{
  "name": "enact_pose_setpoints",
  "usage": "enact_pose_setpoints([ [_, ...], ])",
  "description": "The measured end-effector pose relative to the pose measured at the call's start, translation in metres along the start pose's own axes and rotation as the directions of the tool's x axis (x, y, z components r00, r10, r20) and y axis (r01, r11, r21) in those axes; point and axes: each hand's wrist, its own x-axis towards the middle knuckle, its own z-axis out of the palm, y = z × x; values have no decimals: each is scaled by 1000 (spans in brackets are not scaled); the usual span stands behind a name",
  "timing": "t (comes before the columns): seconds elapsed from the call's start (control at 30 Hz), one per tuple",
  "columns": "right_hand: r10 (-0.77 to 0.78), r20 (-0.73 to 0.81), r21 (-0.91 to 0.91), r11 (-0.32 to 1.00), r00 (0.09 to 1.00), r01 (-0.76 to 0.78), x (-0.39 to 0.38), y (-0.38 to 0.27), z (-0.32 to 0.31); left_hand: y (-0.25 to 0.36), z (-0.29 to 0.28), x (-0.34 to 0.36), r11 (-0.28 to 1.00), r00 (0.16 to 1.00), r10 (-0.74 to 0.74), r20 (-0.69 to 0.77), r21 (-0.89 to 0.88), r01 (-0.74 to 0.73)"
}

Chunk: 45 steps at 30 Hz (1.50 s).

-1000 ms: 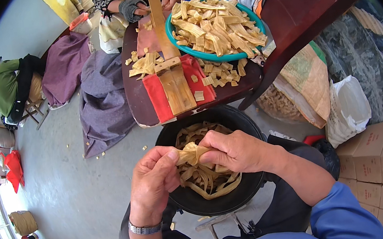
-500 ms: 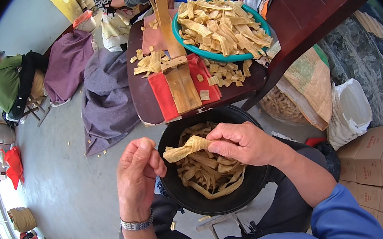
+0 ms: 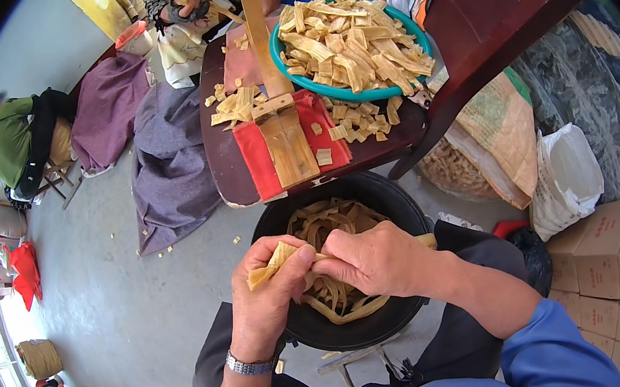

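Over the black tub [image 3: 280, 205] both hands grip one pale tan, soft-looking, flat strip [image 3: 273, 267], whose exact kind I cannot make out. My left hand [image 3: 268, 293] pinches it near its left end, thumb on top, and the end pokes out past the fingers. My right hand [image 3: 370, 262] is closed round it close beside the left, with another tan piece showing past its far side. Inside the tub lie long, curled tan strips [image 3: 341, 311]. The hands hide part of them.
Ahead, a dark red chair [image 3: 223, 154] bears a wooden jig [image 3: 289, 145] on red cloth, cut pieces, and a teal basin [image 3: 275, 49] heaped with strips. A co-worker's gloved hand [image 3: 188, 7] is beyond it. Cartons [image 3: 608, 256] and a white sack [image 3: 567, 183] stand at right.
My left hand has moved right and taken hold of the strip, from an empty pinch beside it. The right hand has turned and now sits close against the left.
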Motion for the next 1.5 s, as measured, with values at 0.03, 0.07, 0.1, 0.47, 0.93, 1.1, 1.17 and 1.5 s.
enact_pose_setpoints([
  [0.03, -15, 25, -18, 1000, 1000, 15, -1, -2, -5, 2, -3, 0, 1000, 1000, 15, 14, 19, -15],
  [0.07, -30, 52, -31, 999, 998, 31, -2, -4, -9, 2, -5, 0, 1000, 1000, 19, 21, 17, -19],
  [0.1, -36, 61, -25, 999, 997, 38, -3, -7, -12, 2, -6, 0, 1000, 999, 22, 28, 16, -22],
  [0.47, -25, -78, -69, 997, 997, 19, -2, 13, -10, 6, -15, 16, 994, 985, -93, 145, 76, 83],
  [0.93, -103, -202, -190, 980, 974, 64, 26, 38, -14, 13, -7, 46, 982, 997, 75, -5, 174, -73],
  [1.1, -140, -273, -301, 952, 952, 54, 55, 60, -23, 31, -12, 81, 937, 981, 192, -8, 299, -181],
  [1.17, -150, -302, -333, 942, 941, 43, 64, 68, -22, 34, -11, 92, 932, 978, 204, -49, 316, -179],
  [1.5, -67, -272, -419, 906, 960, -55, 86, 92, -16, 27, -12, 127, 769, 946, 313, -84, 607, -200],
])
